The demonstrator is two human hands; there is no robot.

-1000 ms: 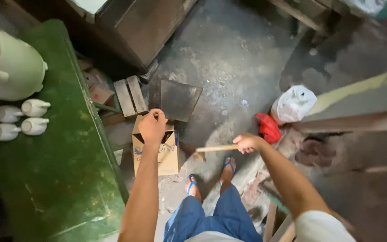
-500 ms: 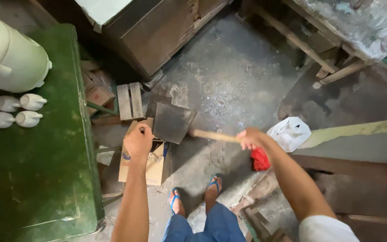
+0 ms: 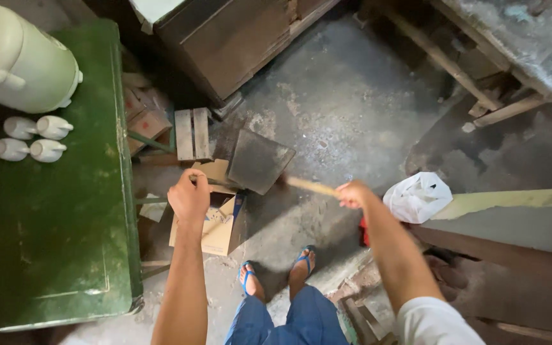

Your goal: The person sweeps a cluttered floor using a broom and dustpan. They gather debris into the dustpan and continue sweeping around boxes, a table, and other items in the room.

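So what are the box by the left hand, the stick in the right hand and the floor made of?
The box looks like plain brown cardboard: matte, with bent flaps and a printed side. The stick in the right hand seems bare pale wood, unpainted, though motion blurs it. The floor looks like rough grey concrete, stained and dusty. The left hand grips a dark flat dustpan, possibly metal; hard to tell.

Left hand [image 3: 190, 195] closed on handle of dark flat dustpan [image 3: 260, 160], pan tilted at two o'clock from fist, above open cardboard box [image 3: 215, 220]. Right hand [image 3: 352, 193] gripping wooden stick [image 3: 308, 186], stick pointing toward ten o'clock, tip near pan edge. White plastic bag [image 3: 416, 197] just at three o'clock of right hand. Green table [image 3: 59, 217] at nine o'clock.
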